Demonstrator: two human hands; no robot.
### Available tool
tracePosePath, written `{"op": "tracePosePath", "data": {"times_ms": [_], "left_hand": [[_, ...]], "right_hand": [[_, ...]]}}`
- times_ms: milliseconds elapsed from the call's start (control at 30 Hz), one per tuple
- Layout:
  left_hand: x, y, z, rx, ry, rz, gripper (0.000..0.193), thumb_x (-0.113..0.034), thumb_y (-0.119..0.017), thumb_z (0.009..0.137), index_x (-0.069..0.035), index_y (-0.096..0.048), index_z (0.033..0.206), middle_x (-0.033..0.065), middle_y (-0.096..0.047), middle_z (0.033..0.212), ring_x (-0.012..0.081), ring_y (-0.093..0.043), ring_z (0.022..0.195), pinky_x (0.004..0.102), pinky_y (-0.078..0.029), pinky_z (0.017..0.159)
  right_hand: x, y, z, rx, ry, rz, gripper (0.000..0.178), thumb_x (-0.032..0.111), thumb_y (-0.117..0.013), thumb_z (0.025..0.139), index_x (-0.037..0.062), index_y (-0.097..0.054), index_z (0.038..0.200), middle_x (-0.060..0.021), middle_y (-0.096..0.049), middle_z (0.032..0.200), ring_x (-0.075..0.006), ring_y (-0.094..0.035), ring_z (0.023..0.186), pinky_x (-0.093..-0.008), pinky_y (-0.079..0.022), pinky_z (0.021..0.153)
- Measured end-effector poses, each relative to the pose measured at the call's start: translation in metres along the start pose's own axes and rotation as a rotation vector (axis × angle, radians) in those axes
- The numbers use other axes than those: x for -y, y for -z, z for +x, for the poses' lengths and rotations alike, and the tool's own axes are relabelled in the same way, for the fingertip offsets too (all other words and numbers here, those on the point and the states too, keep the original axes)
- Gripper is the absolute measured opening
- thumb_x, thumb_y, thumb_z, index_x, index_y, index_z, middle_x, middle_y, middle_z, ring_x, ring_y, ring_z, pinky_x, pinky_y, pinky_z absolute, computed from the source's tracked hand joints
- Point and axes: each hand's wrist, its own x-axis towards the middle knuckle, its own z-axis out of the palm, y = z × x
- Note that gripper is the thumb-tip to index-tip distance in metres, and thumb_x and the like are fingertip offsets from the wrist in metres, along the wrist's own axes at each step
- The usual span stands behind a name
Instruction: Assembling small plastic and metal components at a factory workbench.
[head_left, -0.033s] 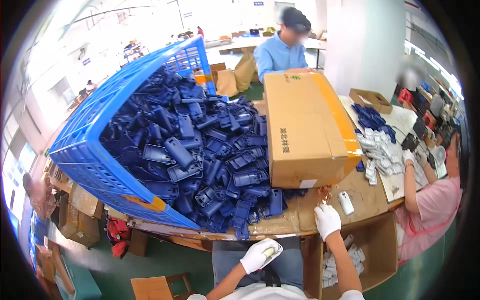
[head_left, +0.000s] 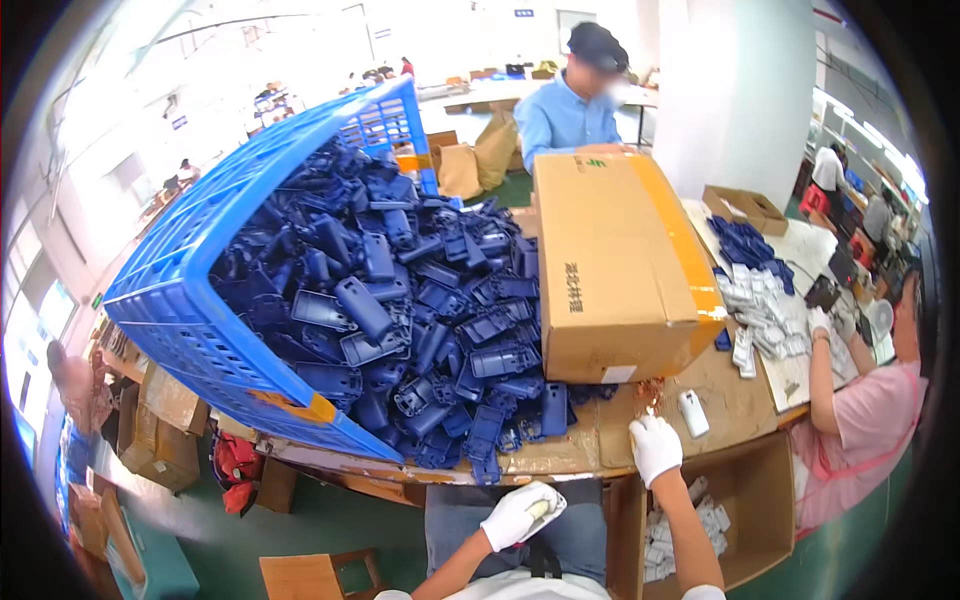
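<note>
My left hand (head_left: 513, 518), in a white glove, is closed around a white plastic casing (head_left: 546, 508) above my lap. The casing's inner side is partly visible, but fingers cover much of it. My right hand (head_left: 656, 447), also gloved, rests at the table's near edge with its fingers curled together. Whatever they pinch is too small to make out. Just beyond the fingertips lies a scatter of tiny copper-coloured pieces (head_left: 650, 392). Another white casing (head_left: 692, 413) lies on the brown tabletop to the right of that hand.
A tipped blue crate (head_left: 190, 290) spills dark blue casings (head_left: 440, 330) across the table. Beside them stands a large cardboard box (head_left: 615, 260). An open carton (head_left: 755, 500) with white casings sits at my right. One co-worker (head_left: 565, 115) is opposite, another (head_left: 865, 425) at right.
The whole view has shifted slightly. My hands keep almost the same places, and the white casing stays in my left hand.
</note>
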Motion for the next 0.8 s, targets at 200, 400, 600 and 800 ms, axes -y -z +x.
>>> {"op": "tracePosePath", "data": {"times_ms": [200,400,600,800], "left_hand": [[0.007,-0.003,0.002,0.061,0.178,0.022,0.027,-0.023,-0.042,0.099,-0.004,-0.06,0.105,0.0084,-0.064,0.099,0.0186,-0.06,0.091,0.0307,-0.047,0.085],[0.004,-0.003,0.008,-0.048,0.209,0.085,0.032,-0.027,-0.04,0.098,-0.003,-0.06,0.106,0.0111,-0.064,0.097,0.0208,-0.061,0.091,0.0325,-0.047,0.084],[-0.001,-0.008,0.003,-0.034,0.216,-0.046,0.023,-0.027,-0.051,0.096,-0.004,-0.054,0.1,0.01,-0.063,0.096,0.0187,-0.06,0.088,0.033,-0.048,0.081],[-0.03,0.0,0.001,-0.063,0.36,0.011,0.019,-0.024,-0.059,0.094,-0.009,-0.049,0.096,0.0059,-0.062,0.099,0.0131,-0.057,0.087,0.0298,-0.047,0.079]], "right_hand": [[0.007,0.007,0.017,0.155,-0.159,0.068,0.013,0.008,-0.064,0.076,0.0137,-0.064,0.088,-0.0108,-0.062,0.094,-0.0293,-0.06,0.094,-0.0398,-0.051,0.082],[0.013,0.011,0.043,0.295,-0.315,0.15,0.011,0.008,-0.063,0.079,0.0131,-0.066,0.089,-0.0158,-0.065,0.098,-0.0346,-0.063,0.095,-0.0446,-0.051,0.082],[0.011,0.013,0.035,0.301,-0.474,0.238,0.01,0.014,-0.067,0.077,0.0131,-0.07,0.086,-0.0175,-0.068,0.094,-0.0344,-0.065,0.092,-0.0427,-0.053,0.081],[0.026,0.018,0.032,0.332,-0.315,0.005,0.013,0.014,-0.056,0.086,0.0131,-0.068,0.092,-0.0172,-0.064,0.097,-0.0346,-0.064,0.093,-0.0421,-0.052,0.082]]}}
